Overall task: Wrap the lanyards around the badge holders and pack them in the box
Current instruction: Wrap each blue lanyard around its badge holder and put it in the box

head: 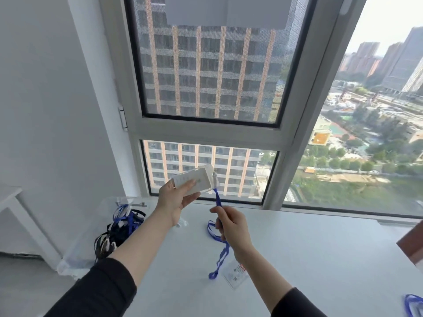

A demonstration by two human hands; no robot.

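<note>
I see my left hand [175, 201] up in the air, in the middle of the frame, in front of the low window pane. It grips a clear badge holder [194, 179], with the thumb on the top face and the fingers under it. The holder's long side runs left to right and tips up a little toward the right. Its flat face looks up at me. The end where the strap joins points to the right.

A blue lanyard [217, 196] hangs from that right end. It goes down and a bit right into my right hand [233, 229]. That hand is just below and right of the holder. Its fingers are curled and they pinch the strap between thumb and first finger. Below the hand the strap makes a loop, then drops down to the white surface [332, 259]. Its far end lies in a small loop near the bottom middle, just beside a small clear packet [237, 274] with a printed card in it.

At the lower left a clear plastic box [77, 248] sits at the left edge of the surface. Inside it is a pile of blue and black lanyards [121, 225], all tangled, so I cannot count them. One more blue lanyard [414, 305] shows in the bottom right corner. Behind it all is a big window [206, 131] with tall buildings outside.
</note>
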